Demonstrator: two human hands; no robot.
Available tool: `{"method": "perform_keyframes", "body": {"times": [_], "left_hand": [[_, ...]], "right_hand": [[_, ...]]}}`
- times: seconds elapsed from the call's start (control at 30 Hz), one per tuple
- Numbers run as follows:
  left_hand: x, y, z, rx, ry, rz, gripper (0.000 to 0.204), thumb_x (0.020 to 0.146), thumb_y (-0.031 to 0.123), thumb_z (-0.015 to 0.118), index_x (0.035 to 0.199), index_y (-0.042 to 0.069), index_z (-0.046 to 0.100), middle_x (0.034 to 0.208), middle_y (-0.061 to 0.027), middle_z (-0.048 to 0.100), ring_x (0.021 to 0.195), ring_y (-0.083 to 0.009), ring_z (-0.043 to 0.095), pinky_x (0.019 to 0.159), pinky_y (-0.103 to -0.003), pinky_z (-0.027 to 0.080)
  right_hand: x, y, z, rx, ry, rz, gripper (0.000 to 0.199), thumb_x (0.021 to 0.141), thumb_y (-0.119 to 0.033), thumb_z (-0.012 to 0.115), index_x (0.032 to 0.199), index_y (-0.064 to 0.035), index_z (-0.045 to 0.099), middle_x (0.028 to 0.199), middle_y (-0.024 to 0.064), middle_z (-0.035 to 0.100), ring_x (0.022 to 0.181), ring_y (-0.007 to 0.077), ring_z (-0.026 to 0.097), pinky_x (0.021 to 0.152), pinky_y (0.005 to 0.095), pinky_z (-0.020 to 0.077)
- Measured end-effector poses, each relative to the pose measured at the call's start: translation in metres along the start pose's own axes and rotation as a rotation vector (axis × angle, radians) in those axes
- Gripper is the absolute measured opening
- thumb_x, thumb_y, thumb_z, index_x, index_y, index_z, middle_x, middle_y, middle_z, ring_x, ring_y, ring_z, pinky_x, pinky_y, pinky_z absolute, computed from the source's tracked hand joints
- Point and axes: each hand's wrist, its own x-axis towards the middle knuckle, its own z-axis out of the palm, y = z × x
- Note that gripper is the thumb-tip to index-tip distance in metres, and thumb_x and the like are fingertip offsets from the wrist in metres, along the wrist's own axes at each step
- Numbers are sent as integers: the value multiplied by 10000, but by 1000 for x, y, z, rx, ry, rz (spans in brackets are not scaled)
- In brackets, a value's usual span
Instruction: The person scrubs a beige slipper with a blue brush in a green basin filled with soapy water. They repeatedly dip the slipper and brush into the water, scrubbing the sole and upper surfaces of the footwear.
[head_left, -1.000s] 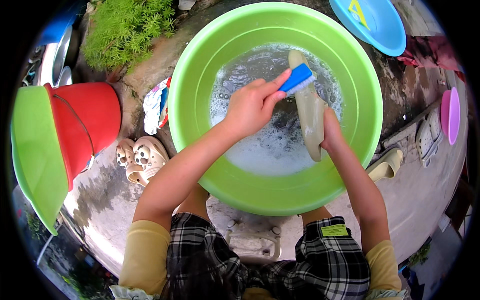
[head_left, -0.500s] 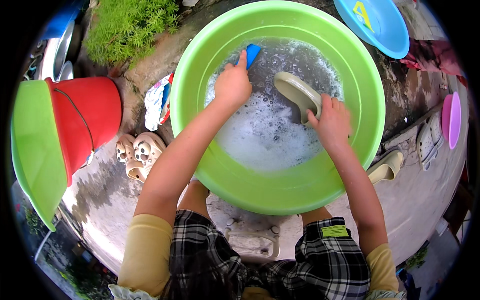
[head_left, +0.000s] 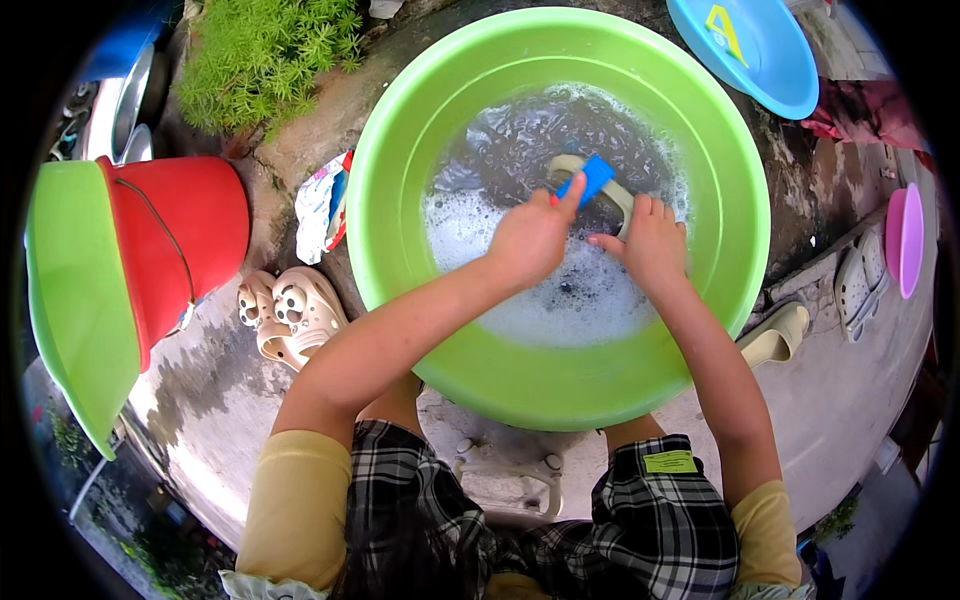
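Both hands work in the green basin [head_left: 400,250]: my left hand [head_left: 530,240] grips a blue brush [head_left: 590,178], my right hand [head_left: 650,245] steadies a pale sandal [head_left: 615,195].

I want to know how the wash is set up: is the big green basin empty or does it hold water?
It holds water. The green basin has dark, soapy water with white foam across its bottom, well below the rim.
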Motion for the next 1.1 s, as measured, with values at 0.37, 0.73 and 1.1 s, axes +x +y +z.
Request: {"method": "perform_keyframes", "body": {"times": [0.37,0.73,1.1], "left_hand": [[29,-67,-35,-116,273,-372,357,813,212,641,1115,53,537,893,-192,635,830,-341,613,728,-413,476],[29,-43,-37,-223,379,-107,232,832,108,590,1059,72,623,804,-102,553,760,-242,552,705,-320,436],[30,-57,-31,-268,125,-412,362,863,98,559,1224,131,559,1121,-138,618,986,-252,607,879,-306,433]], "right_hand": [[23,50,-4,760,-208,-85,867,638,-445,755,1284,6,394,1205,197,522,1143,310,500,948,395,403],[17,49,-8,1089,-564,61,787,669,-200,774,1322,-4,382,1195,151,557,1107,246,528,963,355,392],[17,33,-19,1408,-550,413,485,751,-194,726,1155,1,541,1061,114,622,941,204,602,848,350,463]]}}
